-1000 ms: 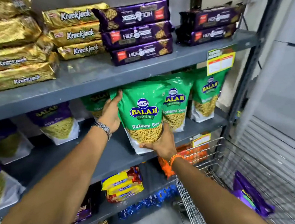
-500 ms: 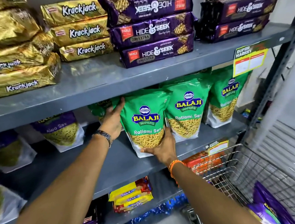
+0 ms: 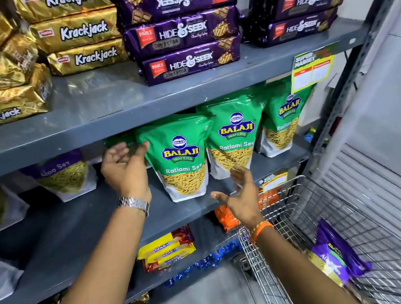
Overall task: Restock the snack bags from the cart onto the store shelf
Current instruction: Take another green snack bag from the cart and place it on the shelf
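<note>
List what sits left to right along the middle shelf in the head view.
Purple Aloo Sev bag → left hand → front green Ratlami Sev bag → second green bag → third green bag, partly behind the yellow price tag.

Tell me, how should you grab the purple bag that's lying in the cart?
Probably by its upper end, coming down from above. The purple bag lies slanted against the wire cart, which is open on top, so its sides block a sideways reach. The right hand is open, empty and nearest. The bag's far end is partly hidden.
</note>
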`<act>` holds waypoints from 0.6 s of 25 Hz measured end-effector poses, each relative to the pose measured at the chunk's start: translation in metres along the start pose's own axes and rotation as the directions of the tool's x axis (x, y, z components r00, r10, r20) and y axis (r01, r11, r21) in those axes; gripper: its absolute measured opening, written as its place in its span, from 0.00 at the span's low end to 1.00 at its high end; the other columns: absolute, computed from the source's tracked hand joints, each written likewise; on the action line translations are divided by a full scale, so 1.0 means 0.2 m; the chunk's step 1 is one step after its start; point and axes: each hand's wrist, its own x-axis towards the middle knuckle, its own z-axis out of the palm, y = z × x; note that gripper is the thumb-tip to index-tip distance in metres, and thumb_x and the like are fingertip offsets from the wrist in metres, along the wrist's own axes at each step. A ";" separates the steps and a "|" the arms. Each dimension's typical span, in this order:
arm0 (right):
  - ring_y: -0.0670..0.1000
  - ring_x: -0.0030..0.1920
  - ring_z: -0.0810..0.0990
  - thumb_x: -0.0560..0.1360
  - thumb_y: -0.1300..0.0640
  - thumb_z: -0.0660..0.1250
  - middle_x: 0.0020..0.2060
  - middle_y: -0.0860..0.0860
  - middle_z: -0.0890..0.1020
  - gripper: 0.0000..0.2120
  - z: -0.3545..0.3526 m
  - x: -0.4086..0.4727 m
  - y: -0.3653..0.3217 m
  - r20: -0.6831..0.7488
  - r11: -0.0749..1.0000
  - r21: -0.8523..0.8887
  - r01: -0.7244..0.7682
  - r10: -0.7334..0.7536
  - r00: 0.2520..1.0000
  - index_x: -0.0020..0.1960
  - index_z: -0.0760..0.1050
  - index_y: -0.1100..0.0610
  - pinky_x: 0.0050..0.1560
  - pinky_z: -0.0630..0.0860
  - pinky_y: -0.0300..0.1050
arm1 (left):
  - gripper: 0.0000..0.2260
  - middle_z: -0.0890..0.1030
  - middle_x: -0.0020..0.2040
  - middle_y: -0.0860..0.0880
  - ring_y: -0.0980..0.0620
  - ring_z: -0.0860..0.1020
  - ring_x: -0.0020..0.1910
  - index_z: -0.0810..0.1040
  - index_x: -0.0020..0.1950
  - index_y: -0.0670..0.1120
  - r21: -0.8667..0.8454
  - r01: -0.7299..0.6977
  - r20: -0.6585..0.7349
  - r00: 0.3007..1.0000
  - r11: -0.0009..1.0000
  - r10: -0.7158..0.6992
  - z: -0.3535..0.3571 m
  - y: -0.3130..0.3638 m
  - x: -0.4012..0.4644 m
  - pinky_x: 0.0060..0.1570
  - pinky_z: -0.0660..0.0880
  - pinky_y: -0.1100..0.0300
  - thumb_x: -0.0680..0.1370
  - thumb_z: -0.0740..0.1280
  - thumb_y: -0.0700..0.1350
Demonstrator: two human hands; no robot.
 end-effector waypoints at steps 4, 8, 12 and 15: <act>0.48 0.62 0.79 0.61 0.59 0.84 0.61 0.50 0.80 0.36 -0.48 -0.22 0.30 -0.280 0.989 0.080 -0.123 0.141 0.950 0.65 0.71 0.52 0.64 0.75 0.42 | 0.17 0.78 0.40 0.51 0.56 0.74 0.37 0.75 0.43 0.51 0.217 -0.002 0.283 0.957 0.976 -0.060 0.09 -0.25 -0.43 0.40 0.73 0.67 0.66 0.80 0.37; 0.48 0.57 0.80 0.65 0.66 0.81 0.57 0.52 0.81 0.29 -0.82 -0.48 0.63 -0.492 0.944 0.173 -0.281 0.330 0.806 0.61 0.73 0.56 0.57 0.77 0.41 | 0.19 0.81 0.43 0.51 0.54 0.76 0.40 0.77 0.44 0.51 0.443 -0.035 0.635 0.718 0.896 -0.286 0.16 -0.51 -0.75 0.43 0.75 0.62 0.64 0.81 0.34; 0.56 0.53 0.74 0.67 0.73 0.77 0.53 0.62 0.77 0.24 -1.10 -0.69 1.05 -0.699 0.868 0.364 -0.336 0.494 0.517 0.59 0.72 0.65 0.53 0.75 0.43 | 0.28 0.80 0.50 0.48 0.53 0.77 0.45 0.76 0.56 0.49 0.708 -0.121 0.694 0.305 0.696 -0.653 0.37 -0.96 -1.12 0.49 0.79 0.56 0.60 0.84 0.38; 0.56 0.54 0.73 0.67 0.74 0.75 0.53 0.61 0.75 0.26 -1.20 -0.74 1.32 -0.689 0.788 0.497 -0.364 0.613 0.386 0.63 0.71 0.72 0.60 0.73 0.54 | 0.41 0.77 0.59 0.42 0.47 0.79 0.52 0.69 0.69 0.41 0.784 -0.296 0.591 0.088 0.545 -0.802 0.53 -1.35 -1.37 0.53 0.78 0.52 0.61 0.84 0.37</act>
